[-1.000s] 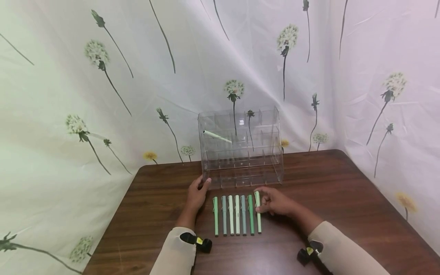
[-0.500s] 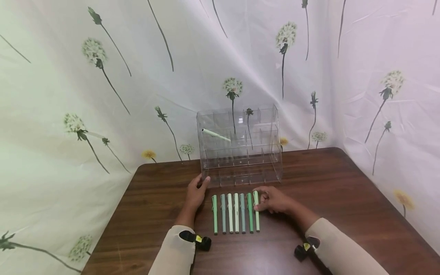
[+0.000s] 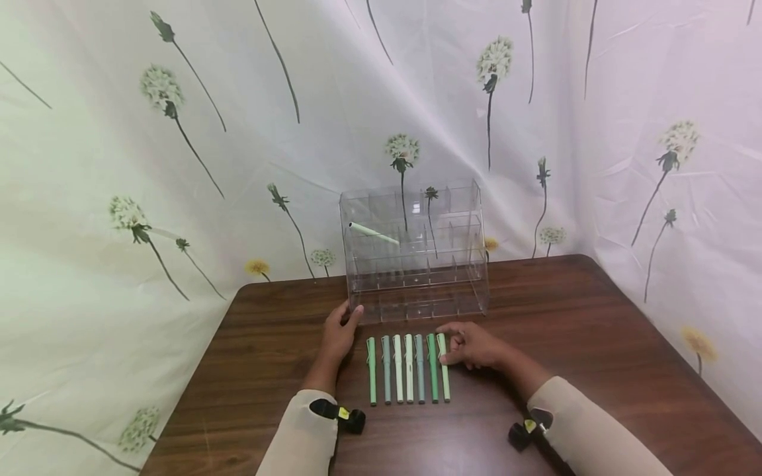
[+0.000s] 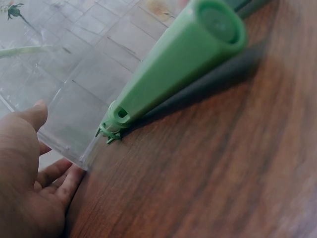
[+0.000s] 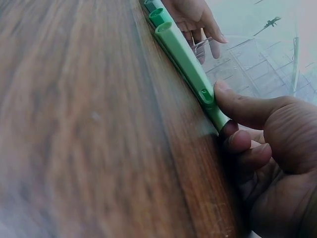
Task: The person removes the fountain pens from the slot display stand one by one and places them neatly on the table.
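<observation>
Six pens are lying side by side, long axes pointing away from me; my right hand (image 3: 473, 345) is pinching the rightmost pen (image 3: 443, 367), while my left hand (image 3: 338, 336), fingers relaxed, is touching the clear organizer (image 3: 417, 264).

Right hand (image 5: 277, 163): low on the right, thumb tip pressed against the near end of the light green pen (image 5: 190, 74), curled fingers (image 5: 237, 141) touching that end from below.
Pen: lies flat on the brown wooden worktop (image 5: 89, 129), cap end pointing away.
Other pens (image 5: 154, 11): two more green cap ends just beside it, touching in a row.
Left hand (image 5: 195, 20): top of view, fingers hanging down onto the clear acrylic organizer (image 5: 257, 64).
</observation>
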`<state>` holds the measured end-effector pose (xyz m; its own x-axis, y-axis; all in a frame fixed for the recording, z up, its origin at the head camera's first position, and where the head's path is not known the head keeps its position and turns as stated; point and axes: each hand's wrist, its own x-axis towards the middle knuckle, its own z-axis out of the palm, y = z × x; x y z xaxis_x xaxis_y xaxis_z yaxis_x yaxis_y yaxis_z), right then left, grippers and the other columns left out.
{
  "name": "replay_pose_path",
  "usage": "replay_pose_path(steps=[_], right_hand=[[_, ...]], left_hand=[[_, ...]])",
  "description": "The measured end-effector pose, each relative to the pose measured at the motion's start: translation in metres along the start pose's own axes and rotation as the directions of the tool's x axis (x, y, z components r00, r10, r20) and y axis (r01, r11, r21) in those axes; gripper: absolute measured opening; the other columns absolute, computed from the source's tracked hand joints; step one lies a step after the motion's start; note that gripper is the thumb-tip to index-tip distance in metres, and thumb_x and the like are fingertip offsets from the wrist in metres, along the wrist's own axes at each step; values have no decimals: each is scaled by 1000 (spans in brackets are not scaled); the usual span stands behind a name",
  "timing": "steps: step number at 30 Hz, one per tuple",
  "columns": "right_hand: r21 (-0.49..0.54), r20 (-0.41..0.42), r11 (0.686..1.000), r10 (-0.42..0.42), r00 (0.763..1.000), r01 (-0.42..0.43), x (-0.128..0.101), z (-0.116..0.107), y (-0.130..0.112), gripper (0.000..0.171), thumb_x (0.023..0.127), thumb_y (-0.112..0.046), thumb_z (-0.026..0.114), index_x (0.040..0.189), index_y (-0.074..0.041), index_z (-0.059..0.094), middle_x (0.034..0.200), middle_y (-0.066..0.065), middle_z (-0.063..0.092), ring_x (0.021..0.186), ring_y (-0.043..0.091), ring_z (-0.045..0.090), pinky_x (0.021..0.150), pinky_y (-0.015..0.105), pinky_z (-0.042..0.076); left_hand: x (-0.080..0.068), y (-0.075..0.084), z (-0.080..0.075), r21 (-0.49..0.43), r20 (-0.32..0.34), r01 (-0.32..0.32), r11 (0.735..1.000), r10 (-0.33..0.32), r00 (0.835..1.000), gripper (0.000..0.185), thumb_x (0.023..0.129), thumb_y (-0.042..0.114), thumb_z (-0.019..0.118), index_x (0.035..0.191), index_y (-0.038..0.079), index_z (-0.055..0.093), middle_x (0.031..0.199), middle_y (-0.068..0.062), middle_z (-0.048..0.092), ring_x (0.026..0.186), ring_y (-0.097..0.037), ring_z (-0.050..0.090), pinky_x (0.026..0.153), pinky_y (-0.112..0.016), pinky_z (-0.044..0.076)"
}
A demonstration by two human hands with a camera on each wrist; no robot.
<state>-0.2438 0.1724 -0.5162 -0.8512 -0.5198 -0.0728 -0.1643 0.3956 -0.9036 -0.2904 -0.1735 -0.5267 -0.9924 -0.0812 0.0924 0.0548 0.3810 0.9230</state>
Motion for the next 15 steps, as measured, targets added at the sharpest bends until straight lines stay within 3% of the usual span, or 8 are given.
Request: replay_pose_path(steps=[15], right_hand=[[62,2,998,12,1000,-12,-1,-1,1,81,96,-15,85,161,7,42,76,0,62,52,11,51,47,23,43]], left_hand=[[-2,-1,-2,11,13,-4,1000,4,1000,65,111,47,64,165,11,50,162,-23,53,151,-42,52,125,-62,42]])
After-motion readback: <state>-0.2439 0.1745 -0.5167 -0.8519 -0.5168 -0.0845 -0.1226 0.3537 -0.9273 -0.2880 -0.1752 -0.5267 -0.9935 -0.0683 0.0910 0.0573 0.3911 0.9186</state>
